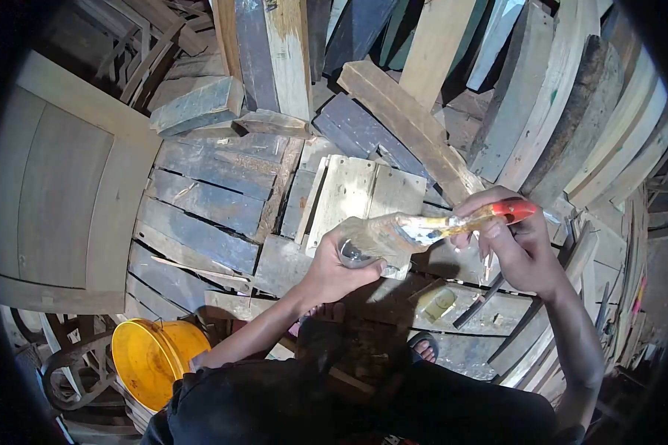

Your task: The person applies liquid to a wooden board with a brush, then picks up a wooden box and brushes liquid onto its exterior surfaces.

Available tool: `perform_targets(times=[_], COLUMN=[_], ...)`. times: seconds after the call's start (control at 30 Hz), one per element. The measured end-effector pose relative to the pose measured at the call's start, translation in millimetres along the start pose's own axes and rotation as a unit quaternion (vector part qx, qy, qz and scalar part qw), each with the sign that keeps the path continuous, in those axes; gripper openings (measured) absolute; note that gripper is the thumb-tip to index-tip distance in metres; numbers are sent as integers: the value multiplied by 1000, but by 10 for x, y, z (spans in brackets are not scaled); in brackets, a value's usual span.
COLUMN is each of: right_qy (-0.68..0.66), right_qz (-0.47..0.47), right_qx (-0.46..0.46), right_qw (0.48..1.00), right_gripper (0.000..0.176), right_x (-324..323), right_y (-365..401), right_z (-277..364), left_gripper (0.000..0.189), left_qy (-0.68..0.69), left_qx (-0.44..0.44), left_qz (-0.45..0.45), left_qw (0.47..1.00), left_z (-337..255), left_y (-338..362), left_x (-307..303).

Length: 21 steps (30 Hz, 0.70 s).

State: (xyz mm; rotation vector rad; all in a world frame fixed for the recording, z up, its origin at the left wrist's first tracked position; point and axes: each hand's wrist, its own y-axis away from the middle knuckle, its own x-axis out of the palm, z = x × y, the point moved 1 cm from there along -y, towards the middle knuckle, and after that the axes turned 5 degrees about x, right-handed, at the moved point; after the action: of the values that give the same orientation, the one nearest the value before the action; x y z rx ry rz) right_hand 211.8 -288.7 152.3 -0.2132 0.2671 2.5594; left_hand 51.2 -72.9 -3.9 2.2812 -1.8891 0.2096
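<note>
A paintbrush with a paint-smeared handle and a red end lies nearly level in front of me. The fingers of my right hand are closed around its handle near the red end. My left hand is wrapped round a clear, see-through container, possibly a cup or jar. The tan bristle end of the brush is over or against this container; whether it dips inside cannot be made out. Beneath both hands lies a pale board panel on the plank floor.
A yellow bucket stands at lower left by a curved metal piece. A wooden door panel leans at left. Timber offcuts and long planks fill the back and right. A small yellowish square item lies near my feet.
</note>
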Motion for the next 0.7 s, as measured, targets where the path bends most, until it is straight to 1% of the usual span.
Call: perform_targets(times=[0.03, 0.13, 0.17, 0.23, 0.27, 0.3, 0.4, 0.43, 0.53, 0.67, 0.7], right_qy=[-5, 127, 148, 170, 181, 170, 196, 185, 158, 159, 219], right_qz=[5, 12, 24, 50, 64, 64, 78, 75, 88, 188, 199], right_qx=[3, -53, -69, -64, -62, -34, -34, -58, -126, -72, -54], right_qw=[1000, 990, 986, 982, 979, 983, 977, 978, 976, 967, 954], right_gripper=[27, 25, 25, 28, 29, 26, 24, 20, 21, 28, 31], right_x=[-8, -76, -102, -100, -97, -77, -44, -7, 83, 69, 84], right_y=[-1, -30, -58, -52, -51, -59, -70, -73, -80, -101, -107], right_z=[24, 121, 121, 144, 166, 205, 179, 161, 102, 199, 236], left_gripper=[39, 37, 38, 41, 41, 42, 43, 43, 45, 45, 45], left_qy=[-32, -29, -40, -63, -66, -69, -80, -84, -125, -128, -128], left_qx=[-14, -19, -23, -30, -31, -33, -35, -35, -37, -10, 1], left_qz=[6, 17, 32, 61, 56, 51, 62, 70, 73, 161, 180], left_qw=[999, 999, 998, 996, 996, 996, 994, 993, 989, 979, 975], left_z=[-115, -36, -3, 26, 32, 13, 33, 32, -109, -40, -19], left_y=[8, 7, 12, 16, 23, 32, 40, 41, 27, 45, 38], left_x=[7, -1, -18, -55, -48, -23, -12, -11, 26, 9, 11])
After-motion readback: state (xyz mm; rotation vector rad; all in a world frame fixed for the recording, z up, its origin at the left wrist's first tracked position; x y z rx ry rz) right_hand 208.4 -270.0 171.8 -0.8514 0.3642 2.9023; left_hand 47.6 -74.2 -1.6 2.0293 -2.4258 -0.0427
